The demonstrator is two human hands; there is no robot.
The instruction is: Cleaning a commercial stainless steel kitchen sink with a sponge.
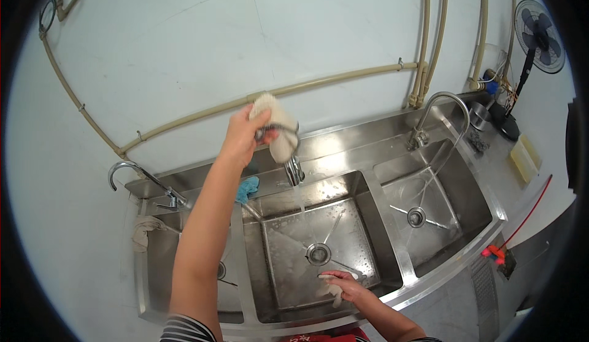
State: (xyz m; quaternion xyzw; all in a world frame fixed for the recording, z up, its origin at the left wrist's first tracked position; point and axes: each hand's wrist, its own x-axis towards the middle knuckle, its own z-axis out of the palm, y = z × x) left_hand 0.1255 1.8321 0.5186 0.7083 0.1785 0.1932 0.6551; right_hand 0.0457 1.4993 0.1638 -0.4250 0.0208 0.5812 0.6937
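Observation:
My left hand is raised over the back of the sink, its fingers closed on a cream, fuzzy piece like a cloth. A dark curved band crosses that piece; I cannot tell whether it belongs to it. Just below, the chrome middle tap shows its lower part, and a thin stream of water falls from it. Low over the front of the middle basin, my right hand is closed on a small pale, limp piece. Its kind is unclear.
A left basin and a right basin flank the middle one. Curved taps rise at left and right. A blue cloth lies behind the middle basin, a beige cloth at the left rim. A fan stands far right.

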